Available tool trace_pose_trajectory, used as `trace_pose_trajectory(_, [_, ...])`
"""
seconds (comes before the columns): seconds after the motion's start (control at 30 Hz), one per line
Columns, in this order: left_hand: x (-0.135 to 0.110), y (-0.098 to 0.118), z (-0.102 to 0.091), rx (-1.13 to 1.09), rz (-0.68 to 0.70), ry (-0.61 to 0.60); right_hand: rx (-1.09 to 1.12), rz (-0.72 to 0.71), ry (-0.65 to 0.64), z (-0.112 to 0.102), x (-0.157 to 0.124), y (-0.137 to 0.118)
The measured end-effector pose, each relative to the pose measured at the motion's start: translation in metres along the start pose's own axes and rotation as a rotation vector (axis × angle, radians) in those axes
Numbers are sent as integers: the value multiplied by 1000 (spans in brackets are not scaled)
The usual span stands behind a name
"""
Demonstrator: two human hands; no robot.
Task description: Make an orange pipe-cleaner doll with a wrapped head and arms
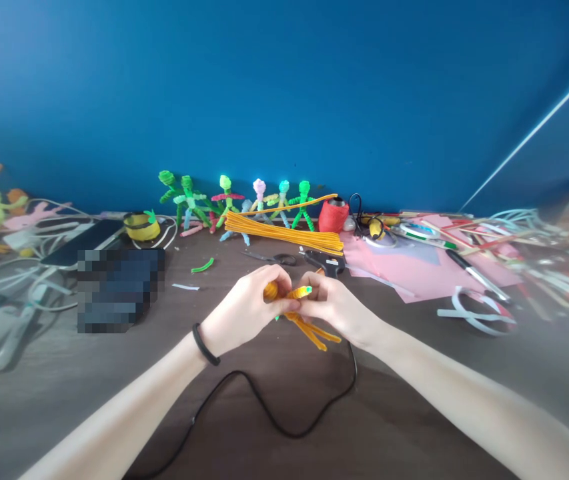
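Note:
Over the middle of the table, my left hand [244, 303] is closed around the rounded, coiled end of an orange pipe-cleaner figure [311, 331]. My right hand [337, 308] pinches the same figure from the other side, the fingertips of both hands nearly touching. One wrapped limb with a green tip points right between the hands, while loose orange ends hang below. Fingers hide much of its body. Just beyond the hands lie a black glue gun [328, 263] and dark scissors [283, 259]. Behind these is a bundle of orange pipe cleaners [284, 231].
Several pipe-cleaner figures [304, 200] lean along the blue wall. A red roll [333, 216] stands beside them. Pink paper [384, 267] and a pen [477, 277] lie right; a dark blurred-out slab [124, 287] lies left. A black cable [269, 417] loops across the front.

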State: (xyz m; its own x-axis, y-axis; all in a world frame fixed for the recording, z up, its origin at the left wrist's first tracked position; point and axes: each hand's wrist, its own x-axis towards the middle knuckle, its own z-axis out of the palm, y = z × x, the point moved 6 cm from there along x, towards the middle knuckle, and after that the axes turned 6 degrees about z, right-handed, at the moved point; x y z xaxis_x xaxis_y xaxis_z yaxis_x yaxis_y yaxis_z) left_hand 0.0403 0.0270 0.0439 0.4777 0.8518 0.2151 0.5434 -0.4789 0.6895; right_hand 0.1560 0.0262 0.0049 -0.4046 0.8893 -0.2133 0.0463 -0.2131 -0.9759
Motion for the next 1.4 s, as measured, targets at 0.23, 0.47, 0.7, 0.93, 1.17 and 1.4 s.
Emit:
trace_pose_trajectory(0.23, [2, -6, 4, -156, -82, -79, 2, -15, -59, 3, -2, 0])
trace_pose_trajectory(0.47, [2, -19, 6, -418, -185, -120, -59, -41, -59, 1, -1, -2])
trace_pose_trajectory(0.7, [1, -28, 11, -599, -215, -129, -78, -128, -102, 0, -5, -8])
trace_pose_trajectory(0.93, [0, -24, 13, -841, -229, -116, -56, -158, -114, -5, 0, -8])
trace_pose_trajectory(1.17, [-3, -19, 21, -1040, -264, -136, -25, -183, -120, -2, 3, -4])
trace_pose_trajectory(1.4, [-6, -20, 27, -1025, -317, -111, 34, -256, -69, -2, 5, -1])
